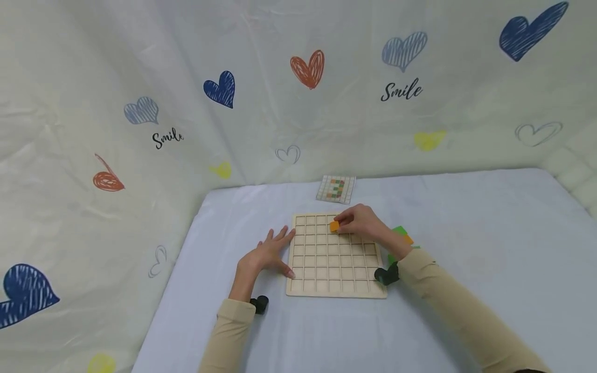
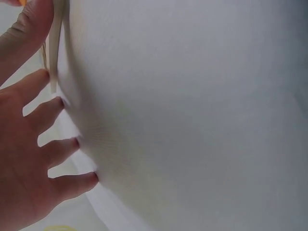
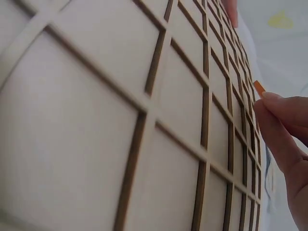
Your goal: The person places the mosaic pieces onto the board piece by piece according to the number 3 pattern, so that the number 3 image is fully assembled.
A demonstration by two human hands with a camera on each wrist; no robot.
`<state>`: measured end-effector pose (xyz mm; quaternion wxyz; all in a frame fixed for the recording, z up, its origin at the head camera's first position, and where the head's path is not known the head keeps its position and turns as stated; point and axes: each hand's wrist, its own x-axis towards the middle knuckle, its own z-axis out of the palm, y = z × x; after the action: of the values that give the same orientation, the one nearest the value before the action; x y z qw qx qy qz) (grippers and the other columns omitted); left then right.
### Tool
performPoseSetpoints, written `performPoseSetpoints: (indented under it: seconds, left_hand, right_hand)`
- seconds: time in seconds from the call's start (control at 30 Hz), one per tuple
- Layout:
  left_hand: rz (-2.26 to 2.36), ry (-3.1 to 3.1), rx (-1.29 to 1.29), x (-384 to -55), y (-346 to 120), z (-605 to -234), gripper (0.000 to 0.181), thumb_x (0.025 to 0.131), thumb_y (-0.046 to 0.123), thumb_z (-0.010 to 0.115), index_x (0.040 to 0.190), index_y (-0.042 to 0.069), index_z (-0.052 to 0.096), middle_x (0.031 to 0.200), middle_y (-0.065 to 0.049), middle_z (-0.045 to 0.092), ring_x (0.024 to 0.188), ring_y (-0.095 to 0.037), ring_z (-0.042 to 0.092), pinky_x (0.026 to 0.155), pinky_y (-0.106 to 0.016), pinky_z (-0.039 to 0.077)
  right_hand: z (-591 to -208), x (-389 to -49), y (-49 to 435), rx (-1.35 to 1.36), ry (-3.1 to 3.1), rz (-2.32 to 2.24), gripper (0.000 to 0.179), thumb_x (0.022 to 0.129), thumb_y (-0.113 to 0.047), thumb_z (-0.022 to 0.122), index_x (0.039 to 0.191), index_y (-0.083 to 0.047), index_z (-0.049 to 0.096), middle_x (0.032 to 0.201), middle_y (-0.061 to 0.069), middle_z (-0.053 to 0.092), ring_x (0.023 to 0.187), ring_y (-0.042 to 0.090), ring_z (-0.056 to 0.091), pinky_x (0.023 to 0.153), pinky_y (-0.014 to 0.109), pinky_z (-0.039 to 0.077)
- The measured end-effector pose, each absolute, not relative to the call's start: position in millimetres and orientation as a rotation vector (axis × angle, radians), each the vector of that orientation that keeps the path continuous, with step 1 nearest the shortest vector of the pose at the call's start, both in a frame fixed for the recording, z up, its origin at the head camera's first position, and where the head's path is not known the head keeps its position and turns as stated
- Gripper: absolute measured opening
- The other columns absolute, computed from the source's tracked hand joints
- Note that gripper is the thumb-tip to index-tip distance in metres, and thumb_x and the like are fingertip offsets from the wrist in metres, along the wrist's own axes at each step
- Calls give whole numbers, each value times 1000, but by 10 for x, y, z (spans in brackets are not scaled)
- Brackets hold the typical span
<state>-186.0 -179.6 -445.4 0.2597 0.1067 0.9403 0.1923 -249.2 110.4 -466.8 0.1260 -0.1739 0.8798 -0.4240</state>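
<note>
An orange block (image 1: 334, 227) is pinched between the thumb and fingers of my right hand (image 1: 361, 223), low over the far rows of a wooden grid board (image 1: 322, 289). In the right wrist view the same orange block (image 3: 259, 88) shows at the fingertips, close to the grid. My left hand (image 1: 267, 255) is spread at the board's left edge, with the thumb and index fingertip at its rim. The left wrist view shows its fingers (image 2: 72, 185) spread, the other fingertips down on the white cloth.
Behind the board lies a pattern card (image 1: 336, 189) with a grid of coloured squares. Green blocks (image 1: 399, 230) and an orange block (image 1: 408, 239) lie right of the board, partly hidden by my right forearm. White cloth (image 1: 485, 228) covers the table.
</note>
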Motion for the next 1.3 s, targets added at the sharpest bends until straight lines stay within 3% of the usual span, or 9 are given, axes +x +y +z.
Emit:
performPoseSetpoints:
  seconds: [0.4,0.7,0.83,1.3]
  left_hand:
    - [543,2559,296,-1854,-1835,-4479,121,72,32,95,166,21,21,174,-1,9,159,-41,-4,125,-68,7]
    - [524,2553,283,-1863,-1816,-4474,120,73,32,94,166,22,21,175,0,8,160,-40,-5,125,-66,7]
    - [555,2551,277,-1843,-1816,-4468,121,70,32,96,166,23,23,174,1,10,160,-40,-4,125,-66,6]
    - [583,2564,294,-1839,-1820,-4495,121,69,32,96,166,23,24,174,0,11,160,-41,-4,125,-68,7]
  right_hand:
    - [-4689,-2555,807,-555,2551,-1225,29,88,-12,81,114,0,78,112,15,77,96,23,72,86,38,58]
    - [-4648,-2535,654,-680,2675,-1072,25,87,-7,80,108,6,77,102,16,77,94,28,70,84,39,59]
    - [-4636,-2502,621,-699,2693,-1033,25,88,-5,79,109,7,77,105,17,76,95,29,70,83,38,60]
    - [-4668,-2487,624,-776,2739,-966,25,86,-4,80,109,7,78,98,16,76,89,26,68,78,35,59]
